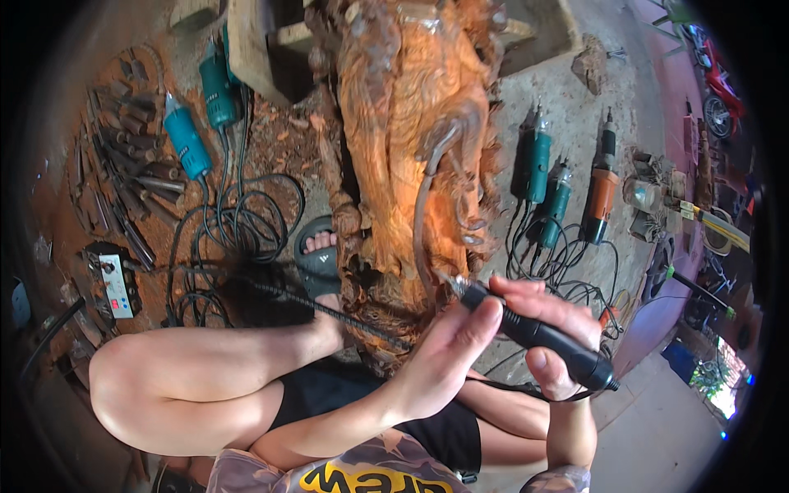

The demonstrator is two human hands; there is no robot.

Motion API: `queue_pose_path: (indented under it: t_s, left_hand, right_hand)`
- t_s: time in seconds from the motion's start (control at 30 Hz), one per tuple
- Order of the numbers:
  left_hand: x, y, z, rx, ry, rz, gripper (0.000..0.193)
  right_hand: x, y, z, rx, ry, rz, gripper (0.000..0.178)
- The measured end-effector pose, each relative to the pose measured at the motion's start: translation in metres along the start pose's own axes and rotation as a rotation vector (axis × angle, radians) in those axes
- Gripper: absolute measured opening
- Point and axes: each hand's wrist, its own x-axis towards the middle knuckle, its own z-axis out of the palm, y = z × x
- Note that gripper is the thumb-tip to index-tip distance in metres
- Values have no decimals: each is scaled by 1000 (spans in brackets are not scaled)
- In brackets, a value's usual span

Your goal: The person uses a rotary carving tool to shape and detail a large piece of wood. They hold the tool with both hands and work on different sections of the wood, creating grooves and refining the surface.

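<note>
**Head view: two hands on a rotary carving handpiece at a wood sculpture**

Left hand (450,349): grip closed around the front of a black rotary handpiece (534,333), fingers curled over the barrel near its metal nose.

Right hand (552,329): grip closed on the rear of the same handpiece, thumb along the underside, fingers over the top.

Handpiece: lies slanted, its tip at the lower edge of a large orange-brown carved wood sculpture (411,140); whether the tip touches the wood cannot be told. A black flexible shaft (329,311) runs past the left hand and crosses a bare knee (131,370).

Hidden or cut off: the sculpture's top leaves the frame; its fine relief is hard to read.

Surroundings: teal die grinders (187,138) with coiled black cables on the left ground; teal and orange grinders (600,193) on the right; chisels (131,164) in rows at far left; a sandalled foot (319,251) beside the sculpture's base.
</note>
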Motion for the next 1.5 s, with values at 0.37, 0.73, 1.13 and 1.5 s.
queue_pose_path:
  t_s: [0.37,0.73,1.13,1.5]
  left_hand:
    - [-52,-20,11,726,-257,-200,33]
    - [-20,3,-59,802,439,153,37]
    - [-46,1,-73,692,398,166,33]
    - [-37,-30,-183,487,722,187,89]
  right_hand:
    - [-178,8,81,517,791,44,61]
    - [-210,6,98,692,968,-58,61]
    - [-244,4,97,676,1037,-141,59]
    - [-253,7,103,773,984,-193,59]
